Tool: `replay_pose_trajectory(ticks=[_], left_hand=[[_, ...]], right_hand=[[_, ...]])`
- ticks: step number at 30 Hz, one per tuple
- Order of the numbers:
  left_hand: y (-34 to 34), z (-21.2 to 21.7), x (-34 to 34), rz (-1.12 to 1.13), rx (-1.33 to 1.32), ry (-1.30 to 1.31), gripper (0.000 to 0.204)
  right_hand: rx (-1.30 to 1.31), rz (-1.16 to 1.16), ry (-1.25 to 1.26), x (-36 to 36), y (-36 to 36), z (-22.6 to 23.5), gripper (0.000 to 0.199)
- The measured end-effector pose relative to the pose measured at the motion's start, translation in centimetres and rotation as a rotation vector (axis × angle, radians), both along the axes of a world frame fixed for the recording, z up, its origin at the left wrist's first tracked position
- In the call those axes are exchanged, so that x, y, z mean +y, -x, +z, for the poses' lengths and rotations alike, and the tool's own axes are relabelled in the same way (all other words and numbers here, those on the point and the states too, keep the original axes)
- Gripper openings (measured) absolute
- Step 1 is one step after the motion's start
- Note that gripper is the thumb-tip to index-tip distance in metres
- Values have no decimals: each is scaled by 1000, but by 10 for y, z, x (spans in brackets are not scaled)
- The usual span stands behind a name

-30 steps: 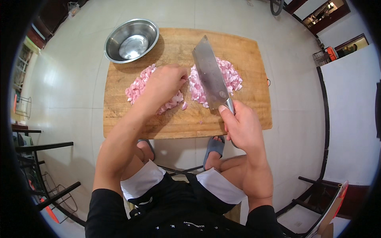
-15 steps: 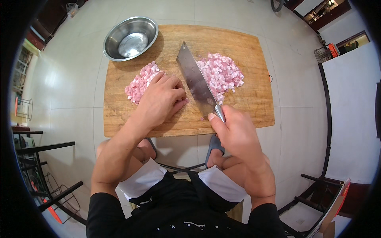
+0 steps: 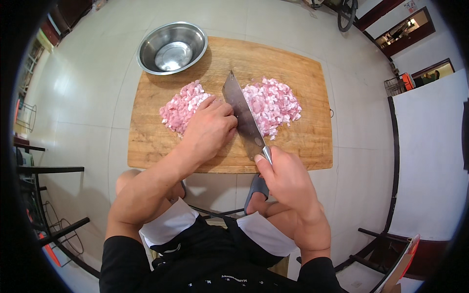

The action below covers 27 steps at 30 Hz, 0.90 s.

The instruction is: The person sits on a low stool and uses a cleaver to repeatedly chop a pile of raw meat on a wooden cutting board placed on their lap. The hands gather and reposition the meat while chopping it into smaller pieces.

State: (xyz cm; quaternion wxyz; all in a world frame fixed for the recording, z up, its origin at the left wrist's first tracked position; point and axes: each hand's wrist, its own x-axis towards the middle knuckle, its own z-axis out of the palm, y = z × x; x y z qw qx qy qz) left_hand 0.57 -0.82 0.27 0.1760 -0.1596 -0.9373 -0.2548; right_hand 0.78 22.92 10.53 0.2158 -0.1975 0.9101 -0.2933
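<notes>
My right hand (image 3: 288,178) grips the handle of a cleaver (image 3: 244,113), thumb along the near end of the blade. The blade stands slantwise across the middle of a wooden cutting board (image 3: 303,151). My left hand (image 3: 211,128) is closed, its fingers curled down onto pieces of meat at the edge of the left pile, knuckles right beside the blade. The fingertips and what lies under them are mostly hidden. Left of it sits a heap of diced pink-and-white meat (image 3: 180,108). Another heap of diced meat (image 3: 273,105) lies right of the blade.
A steel bowl (image 3: 172,49) stands on the board's far left corner, a bare metal bottom showing. My knees and slippers (image 3: 257,188) are just below the board's near edge. Black metal frames (image 3: 53,169) stand at the left, and a white-topped table (image 3: 430,156) at the right.
My left hand has come right, up against the cleaver, closing the gap between them. The cleaver has shifted slightly nearer me. The whole view has tilted a little.
</notes>
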Motion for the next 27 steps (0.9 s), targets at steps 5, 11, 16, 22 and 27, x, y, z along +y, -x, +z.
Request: replay_pose_trajectory(ticks=[5, 11, 16, 22, 27], left_hand=[[2, -3, 1, -11, -44, -10, 9], [0, -2, -2, -69, -35, -15, 10], [2, 0, -4, 40, 8, -13, 12], [5, 3, 2, 195, 70, -16, 28], [3, -1, -1, 206, 31, 16, 39]], right_hand=[[58, -37, -60, -29, 5, -19, 43], [-164, -159, 146, -26, 48, -45, 43], [-345, -348, 348, -8, 72, -46, 40], [-214, -290, 267, -4, 43, -17, 38], [-98, -184, 107, -1, 17, -2, 38]])
